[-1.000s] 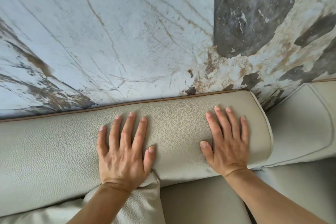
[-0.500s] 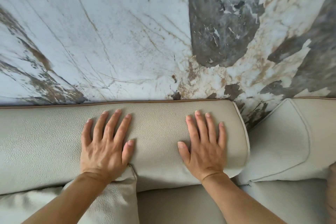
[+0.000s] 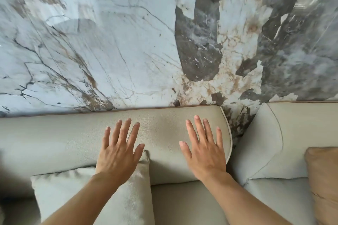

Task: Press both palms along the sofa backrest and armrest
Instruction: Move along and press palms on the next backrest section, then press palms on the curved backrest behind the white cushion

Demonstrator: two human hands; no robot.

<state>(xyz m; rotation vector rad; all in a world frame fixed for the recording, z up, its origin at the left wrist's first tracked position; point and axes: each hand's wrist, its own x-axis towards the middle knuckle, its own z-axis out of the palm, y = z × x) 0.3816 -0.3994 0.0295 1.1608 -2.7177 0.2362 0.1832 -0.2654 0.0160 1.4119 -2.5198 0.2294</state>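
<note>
Left hand (image 3: pixel 117 153) and right hand (image 3: pixel 204 151) both flat, fingers spread, grasping nothing; palms laid on the beige leather backrest (image 3: pixel 164 133) to spread pressure. Throw pillow (image 3: pixel 102 193) under left wrist; backrest's rounded end just right of right hand.

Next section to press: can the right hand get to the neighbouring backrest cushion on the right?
Probably yes. The right hand lies open near the backrest's end, and the neighbouring cushion's face is bare.
</note>
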